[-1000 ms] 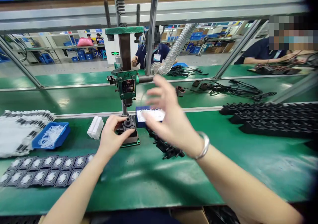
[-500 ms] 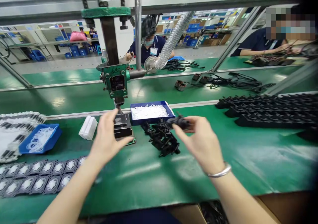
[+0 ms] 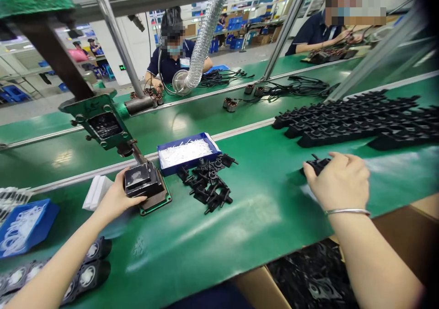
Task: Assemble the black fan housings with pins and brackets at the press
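My left hand is wrapped round the black metal block at the foot of a green hand press, thumb along its near side and fingers behind. My right hand is out to the right, low over the green table, its fingers closed round a black plastic part with a thin stem. The palm hides much of that part. Between the hands lies a loose heap of similar black plastic parts.
Behind the heap stands a blue tray of short white sticks. White blocks and a blue bin of white rings are left. Rows of black parts fill the back right. Co-workers sit opposite. An open carton stands below the edge.
My left hand has closed onto the press block, where it was open beside it. My right hand has moved from the heap to the right with a black part. The view has turned right.
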A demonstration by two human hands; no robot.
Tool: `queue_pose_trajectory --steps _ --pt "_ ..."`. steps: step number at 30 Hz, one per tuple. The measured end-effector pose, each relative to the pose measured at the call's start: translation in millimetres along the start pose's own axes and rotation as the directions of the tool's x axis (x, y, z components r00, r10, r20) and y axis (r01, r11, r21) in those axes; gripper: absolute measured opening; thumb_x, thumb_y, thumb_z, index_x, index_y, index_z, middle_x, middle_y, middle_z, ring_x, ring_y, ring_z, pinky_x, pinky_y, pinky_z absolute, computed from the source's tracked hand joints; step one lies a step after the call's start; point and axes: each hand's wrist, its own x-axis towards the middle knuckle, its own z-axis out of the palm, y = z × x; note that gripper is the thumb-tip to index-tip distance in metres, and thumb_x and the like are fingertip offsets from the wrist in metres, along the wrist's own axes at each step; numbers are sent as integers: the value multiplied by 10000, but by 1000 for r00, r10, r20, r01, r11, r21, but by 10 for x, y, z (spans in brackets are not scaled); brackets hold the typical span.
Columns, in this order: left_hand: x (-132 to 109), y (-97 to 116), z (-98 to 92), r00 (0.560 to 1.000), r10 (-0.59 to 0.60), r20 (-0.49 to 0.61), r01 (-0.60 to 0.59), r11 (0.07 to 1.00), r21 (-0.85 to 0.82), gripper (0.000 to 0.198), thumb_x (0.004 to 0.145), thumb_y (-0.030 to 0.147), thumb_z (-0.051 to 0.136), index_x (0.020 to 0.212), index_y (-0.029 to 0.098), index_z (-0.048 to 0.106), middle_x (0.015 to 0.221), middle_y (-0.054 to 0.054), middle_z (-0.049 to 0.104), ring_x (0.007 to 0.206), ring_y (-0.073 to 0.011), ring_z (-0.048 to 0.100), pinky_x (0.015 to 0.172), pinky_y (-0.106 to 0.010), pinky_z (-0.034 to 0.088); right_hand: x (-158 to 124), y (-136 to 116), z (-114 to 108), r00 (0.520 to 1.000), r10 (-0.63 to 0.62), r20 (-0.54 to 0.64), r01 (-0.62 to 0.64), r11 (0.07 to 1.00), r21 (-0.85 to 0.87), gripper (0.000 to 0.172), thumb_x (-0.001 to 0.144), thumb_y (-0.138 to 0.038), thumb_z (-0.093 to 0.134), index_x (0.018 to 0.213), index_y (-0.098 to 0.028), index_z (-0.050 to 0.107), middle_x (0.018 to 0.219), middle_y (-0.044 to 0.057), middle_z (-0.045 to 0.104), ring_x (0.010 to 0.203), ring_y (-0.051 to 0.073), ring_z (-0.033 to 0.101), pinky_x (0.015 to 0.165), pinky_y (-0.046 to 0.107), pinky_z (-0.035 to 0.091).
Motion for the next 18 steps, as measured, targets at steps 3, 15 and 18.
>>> queue_pose_trajectory --steps 3,15,18 --pt "-1 31 6 999 1 -34 0 999 37 834 656 471 797 1324 190 385 1351 -177 564 1267 -378 560 1062 -549 449 -21 -453 -67 980 -193 36 193 981 20 412 905 -394 576 1239 -163 502 1185 246 533 1167 415 506 926 549 433" --pt "63 130 -75 995 26 -96 -14 992 129 817 659 597 753 1305 210 436 1264 -154 600 1171 -395 594 1005 -576 472 -93 -1420 564 827 -396 399 255 897 362 346 892 -267 592 1185 -90 546 1134 197 582 1106 333 551 983 501 470" --pt "76 178 -63 996 34 -86 -23 992 125 789 652 599 755 1269 208 456 1221 -147 616 1133 -389 604 981 -564 484 -92 -1361 802 807 -379 453 223 906 361 275 866 -226 596 1106 -92 597 1029 182 609 1016 328 582 949 504 485"
